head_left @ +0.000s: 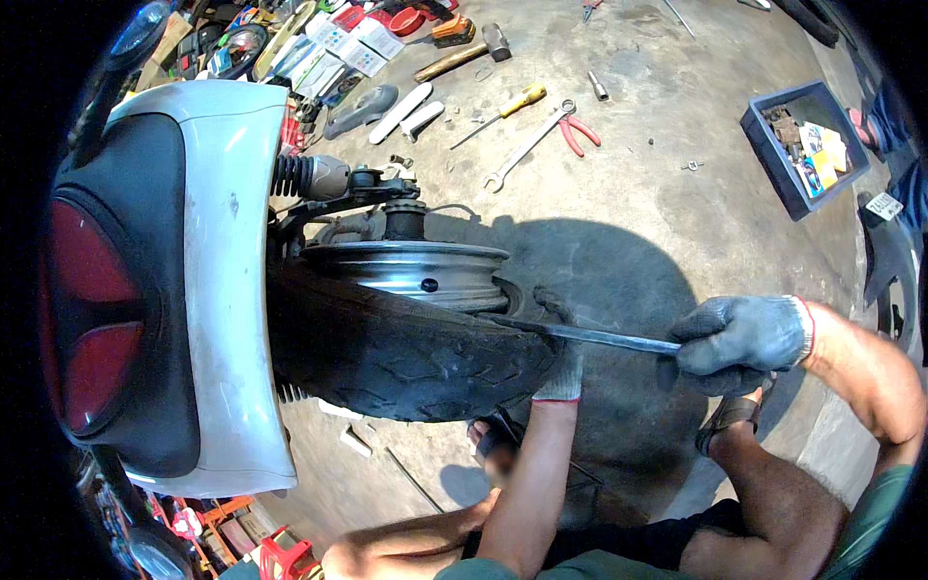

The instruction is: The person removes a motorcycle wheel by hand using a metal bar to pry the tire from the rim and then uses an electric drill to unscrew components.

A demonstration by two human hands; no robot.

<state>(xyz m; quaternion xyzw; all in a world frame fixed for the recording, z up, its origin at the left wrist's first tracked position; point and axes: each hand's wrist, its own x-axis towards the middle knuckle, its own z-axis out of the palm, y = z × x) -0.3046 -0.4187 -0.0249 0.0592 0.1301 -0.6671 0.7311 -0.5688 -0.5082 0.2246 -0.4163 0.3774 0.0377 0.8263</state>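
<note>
A black treaded tyre (416, 358) hangs partly off a silver wheel rim (396, 271) at the back of the scooter (222, 251). In a grey glove, my right hand (739, 338) is closed around one end of a long metal tyre lever (609, 337). The lever's far end reaches in at the tyre's edge beside the rim. My left hand (564, 372), gloved too, is at the tyre's right side, with dark fingertips showing over the edge; the tyre and shadow hide much of it.
On the concrete floor beyond lie a combination wrench (530, 147), red-handled pliers (580, 135), a yellow-handled screwdriver (503, 114) and a hammer (454, 61). A blue-grey bin (810, 198) with small parts stands at right. Boxes (338, 48) crowd the back left.
</note>
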